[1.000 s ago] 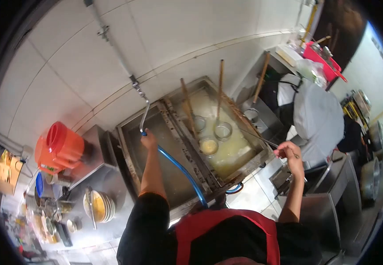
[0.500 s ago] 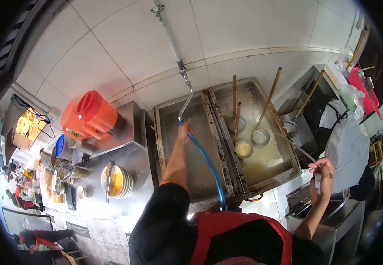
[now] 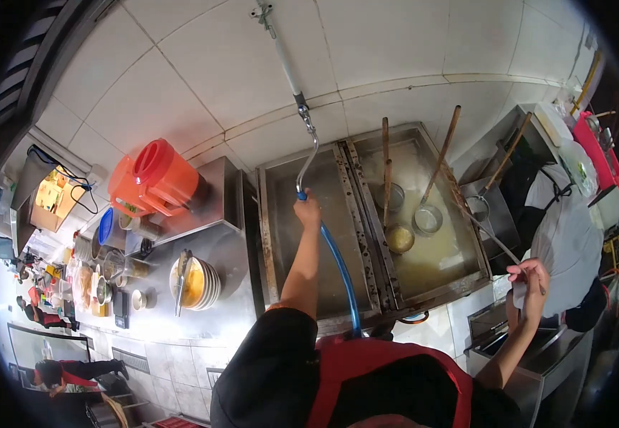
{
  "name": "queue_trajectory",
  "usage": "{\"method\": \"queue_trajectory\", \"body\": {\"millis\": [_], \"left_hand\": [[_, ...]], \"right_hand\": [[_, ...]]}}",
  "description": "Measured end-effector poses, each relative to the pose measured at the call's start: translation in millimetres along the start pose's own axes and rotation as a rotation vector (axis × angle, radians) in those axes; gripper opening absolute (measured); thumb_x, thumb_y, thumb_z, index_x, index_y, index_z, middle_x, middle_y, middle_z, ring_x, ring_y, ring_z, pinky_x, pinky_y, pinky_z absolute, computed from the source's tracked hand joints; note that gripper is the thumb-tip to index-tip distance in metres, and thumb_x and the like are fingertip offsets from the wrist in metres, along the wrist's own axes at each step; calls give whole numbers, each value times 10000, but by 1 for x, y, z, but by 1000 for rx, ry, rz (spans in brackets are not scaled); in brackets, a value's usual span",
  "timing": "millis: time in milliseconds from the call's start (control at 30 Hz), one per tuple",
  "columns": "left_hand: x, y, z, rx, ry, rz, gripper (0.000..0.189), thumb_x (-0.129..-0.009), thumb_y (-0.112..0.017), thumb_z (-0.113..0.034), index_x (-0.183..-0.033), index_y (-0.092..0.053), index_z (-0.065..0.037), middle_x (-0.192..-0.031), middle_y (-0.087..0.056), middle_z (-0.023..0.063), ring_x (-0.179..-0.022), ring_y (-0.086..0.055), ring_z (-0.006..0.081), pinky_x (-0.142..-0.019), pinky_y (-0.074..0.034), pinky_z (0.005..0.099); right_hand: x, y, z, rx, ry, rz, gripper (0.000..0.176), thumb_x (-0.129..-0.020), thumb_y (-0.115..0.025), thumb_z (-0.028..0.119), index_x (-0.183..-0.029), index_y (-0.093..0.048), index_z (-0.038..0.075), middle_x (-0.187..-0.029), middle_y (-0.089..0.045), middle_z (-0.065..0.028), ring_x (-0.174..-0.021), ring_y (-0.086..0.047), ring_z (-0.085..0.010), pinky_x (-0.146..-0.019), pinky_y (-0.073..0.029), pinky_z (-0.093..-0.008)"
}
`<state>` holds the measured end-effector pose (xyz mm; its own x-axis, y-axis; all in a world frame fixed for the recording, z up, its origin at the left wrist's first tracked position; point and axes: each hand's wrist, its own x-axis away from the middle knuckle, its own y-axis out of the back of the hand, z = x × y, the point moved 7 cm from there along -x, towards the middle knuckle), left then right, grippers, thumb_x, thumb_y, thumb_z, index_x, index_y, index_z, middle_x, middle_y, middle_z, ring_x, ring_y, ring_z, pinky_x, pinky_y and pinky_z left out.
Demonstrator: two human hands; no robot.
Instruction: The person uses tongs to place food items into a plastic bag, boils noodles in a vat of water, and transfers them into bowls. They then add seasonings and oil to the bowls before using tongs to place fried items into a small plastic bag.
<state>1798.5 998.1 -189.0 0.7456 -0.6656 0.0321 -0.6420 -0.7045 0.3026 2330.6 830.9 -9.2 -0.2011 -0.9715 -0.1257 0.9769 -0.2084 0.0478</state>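
My left hand (image 3: 307,209) is closed around the top of a blue hose (image 3: 338,260), just where it meets a curved metal pipe (image 3: 308,167). It is over the left vat (image 3: 288,282) of cloudy liquid. In my right hand (image 3: 530,279) is a long thin metal handle (image 3: 498,242), its far part reaching up to the right vat's rim; I cannot make out what is at its end. Three wire strainers with wooden handles sit in the right vat (image 3: 438,289): an empty-looking strainer (image 3: 428,220), one with yellowish contents (image 3: 400,240), and one farther back (image 3: 393,197).
Stacked plates (image 3: 210,289) with tongs (image 3: 182,282) on top stand on the left counter, near orange pitchers (image 3: 163,175). At right, a person in a grey shirt (image 3: 563,228) stands close by, beside another strainer (image 3: 478,207). A pink bin (image 3: 598,153) of utensils is beyond.
The view has shifted slightly, so the vats appear a little to the right. Both hands keep their holds. The strainer with yellowish contents looks lower in the liquid.
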Motion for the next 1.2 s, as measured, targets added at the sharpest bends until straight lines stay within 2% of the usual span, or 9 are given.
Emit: {"method": "queue_trajectory", "body": {"millis": [200,300,400,633,867,967,1033,1067,1200], "left_hand": [[-37,-33,77,-35,22,-263,364,-843,-543,-326,-597,-525,-59,-495,-510,21,-428,-509,171,-445,-394,362],[10,-65,51,757,798,922,395,-867,-504,-343,-539,-409,-145,-437,-371,-53,-368,-389,97,-405,-333,301],[50,-37,50,860,1156,1220,406,-898,-457,-341,-546,-323,-191,-432,-251,-85,-355,-286,52,-401,-285,249],[144,53,-50,725,870,1437,365,-933,-403,-319,-611,-375,-149,-467,-316,-60,-374,-285,57,-387,-261,213],[223,223,-31,-323,600,1398,149,-815,-610,-181,-861,-534,-61,-575,-475,-22,-450,-398,59,-396,-311,215],[232,303,0,-1203,461,1407,402,-785,-581,-427,-820,-547,-28,-573,-516,71,-529,-468,170,-522,-402,335],[218,411,117,-1424,626,1370,511,-709,-632,-444,-1000,-561,-29,-674,-603,124,-660,-587,207,-613,-464,337],[215,438,141,-1540,462,1339,416,-686,-642,-436,-769,-660,-29,-689,-636,113,-708,-630,259,-691,-501,332],[194,530,194,-1870,182,387,639,-715,-623,-350,-1236,-411,-47,-1058,-565,179,-999,-551,308,-851,-443,417]], "right_hand": [[3,7,0,36,-2,-8,252,-911,-419,233,-861,-544,20,-790,-635,-113,-638,-545,-130,-621,-419,-249],[8,21,-3,44,-5,5,241,-912,-408,213,-858,-539,18,-795,-637,-116,-637,-554,-137,-610,-422,-251],[13,33,-1,72,-9,2,223,-902,-389,171,-858,-531,6,-794,-638,-121,-637,-563,-140,-602,-426,-251],[-15,46,-3,157,-9,-82,223,-882,-359,97,-857,-563,10,-761,-610,-76,-668,-576,-124,-598,-446,-239],[-103,37,-77,417,-55,56,227,-866,-361,40,-814,-579,11,-755,-590,-60,-618,-590,-119,-524,-459,-239],[-119,23,-77,457,-30,89,226,-868,-356,24,-829,-579,11,-764,-590,-60,-639,-601,-122,-530,-465,-236],[-129,21,-84,430,-42,90,227,-875,-355,30,-836,-577,10,-762,-587,-57,-642,-603,-121,-535,-465,-234],[-132,21,-87,356,-7,99,234,-874,-347,42,-839,-577,12,-767,-587,-59,-645,-605,-122,-534,-462,-234],[-110,7,-29,575,15,77,227,-833,-344,39,-803,-567,12,-673,-575,-63,-583,-583,-118,-506,-444,-233]]}}
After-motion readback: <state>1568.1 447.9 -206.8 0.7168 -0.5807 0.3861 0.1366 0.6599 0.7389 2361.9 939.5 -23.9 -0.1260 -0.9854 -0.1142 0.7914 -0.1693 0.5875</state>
